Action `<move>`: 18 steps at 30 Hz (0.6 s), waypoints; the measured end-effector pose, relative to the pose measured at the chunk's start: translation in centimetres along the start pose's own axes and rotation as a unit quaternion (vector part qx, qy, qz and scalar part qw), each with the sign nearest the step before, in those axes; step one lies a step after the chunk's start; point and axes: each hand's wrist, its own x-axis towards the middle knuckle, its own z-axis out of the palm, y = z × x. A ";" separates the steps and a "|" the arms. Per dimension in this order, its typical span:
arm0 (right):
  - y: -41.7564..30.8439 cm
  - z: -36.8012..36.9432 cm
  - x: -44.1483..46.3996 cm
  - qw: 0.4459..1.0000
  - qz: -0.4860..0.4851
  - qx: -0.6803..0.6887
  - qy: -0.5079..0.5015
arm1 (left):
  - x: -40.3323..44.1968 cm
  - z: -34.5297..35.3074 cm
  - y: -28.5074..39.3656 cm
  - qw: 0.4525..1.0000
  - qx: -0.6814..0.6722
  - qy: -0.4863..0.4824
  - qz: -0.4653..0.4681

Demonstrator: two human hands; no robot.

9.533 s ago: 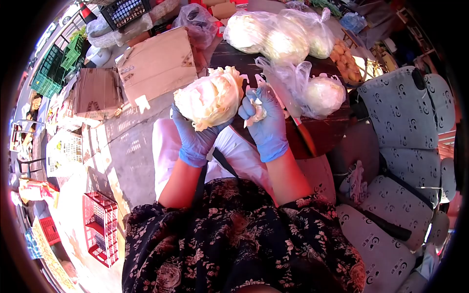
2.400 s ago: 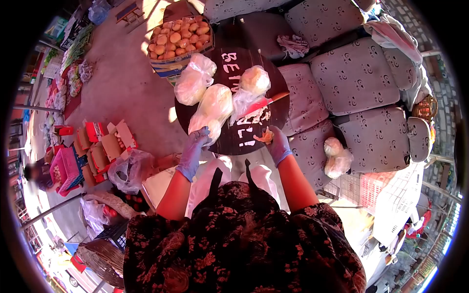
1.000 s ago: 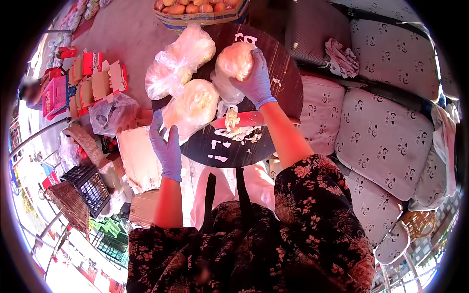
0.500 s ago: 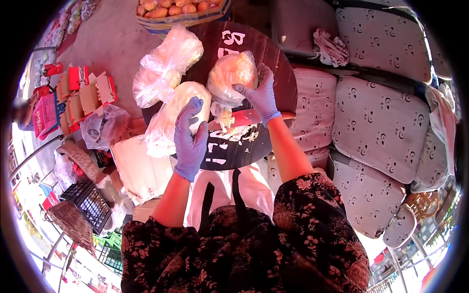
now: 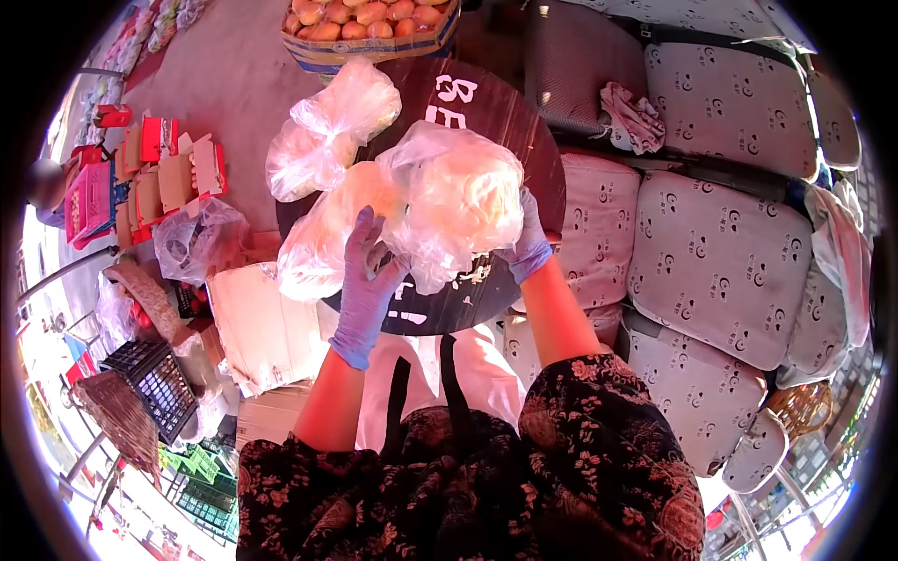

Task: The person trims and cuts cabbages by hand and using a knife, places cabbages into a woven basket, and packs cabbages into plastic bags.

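A clear plastic bag with pale, rounded contents point(image 5: 468, 196) is raised over the dark round table point(image 5: 533, 131). My right hand point(image 5: 529, 234), in a blue glove, grips it from the right side, with the fingers partly behind it. My left hand point(image 5: 367, 280), gloved too, is at the bag's lower left, its fingers curved and apart and its thumb close to the plastic. Left of it lies another filled plastic bag point(image 5: 318, 243), and a knotted clear bag point(image 5: 337, 126) rests farther back. Pale scraps point(image 5: 463, 280) show on the table below the raised bag.
A box of orange-red fruit point(image 5: 374, 47) stands beyond the table. Opened red cartons point(image 5: 173, 173), a crumpled clear bag point(image 5: 201, 238), a cardboard box point(image 5: 267, 327) and a black crate point(image 5: 154, 379) are at the left. Patterned cushioned seats point(image 5: 716, 266) line the right.
The raised bag has come up toward me, looks larger and now covers the red-handled item and most scraps. My right hand has moved down along its right side; my left has shifted slightly lower.
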 end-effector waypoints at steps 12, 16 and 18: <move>7.5 6.8 -9.3 0.994 -0.072 -0.062 -0.056 | -7.3 -5.9 8.0 0.975 -0.106 0.090 0.172; 12.3 9.9 -12.4 0.997 0.013 0.040 -0.058 | -11.8 -10.0 15.2 0.927 -0.015 0.121 0.354; 16.1 14.2 -13.2 0.995 0.009 -0.099 0.024 | -15.7 -12.4 19.1 0.907 0.002 0.107 0.408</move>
